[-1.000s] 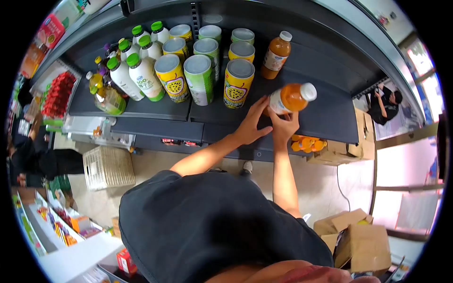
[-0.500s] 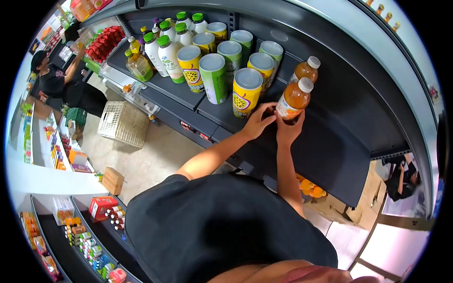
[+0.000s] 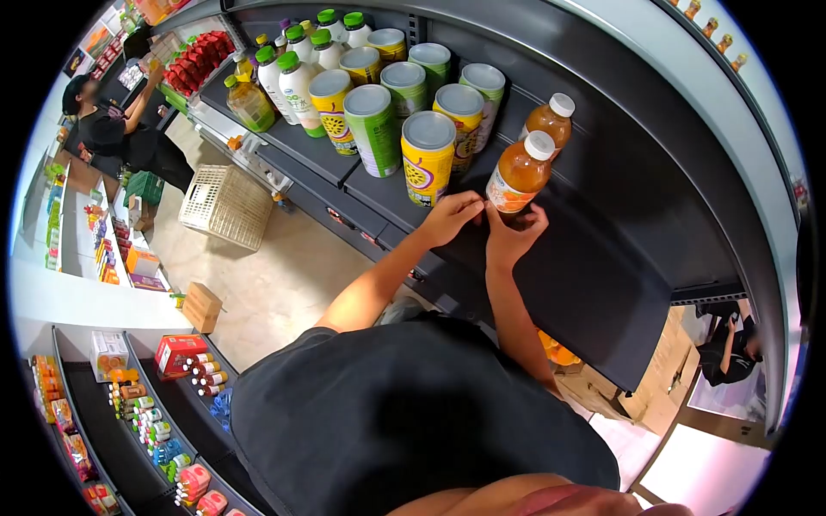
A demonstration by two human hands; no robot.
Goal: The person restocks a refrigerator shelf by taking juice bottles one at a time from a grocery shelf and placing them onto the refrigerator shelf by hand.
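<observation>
The front bottle (image 3: 519,176) is on the shelf (image 3: 594,292), seemingly upright, just in front of the rear bottle (image 3: 551,125), the two making a short line from front to back; its white cap is on and its label faces the hands; judging by this, the placing is nearly complete for this bottle, though a full release does not show. The right hand (image 3: 512,236) is partly open, thumb and fingers curved about the bottle's foot; whether it grips or only touches, I cannot tell. The left hand (image 3: 452,218) has its fingertips drawn together beside the right thumb, near the bottle's base; I cannot tell whether they pinch anything. Beside the bottles, the cans stand in three rows of three, set close together, with the yellow can (image 3: 428,163) nearest the left hand and the green can (image 3: 372,138) at the front of the next row; farther along are green-capped white bottles (image 3: 297,95); these groups look settled, and neither hand is on them; how much remains beyond the front bottle, the view does not tell; below the shelf's far end sits an open carton (image 3: 671,370).
</observation>
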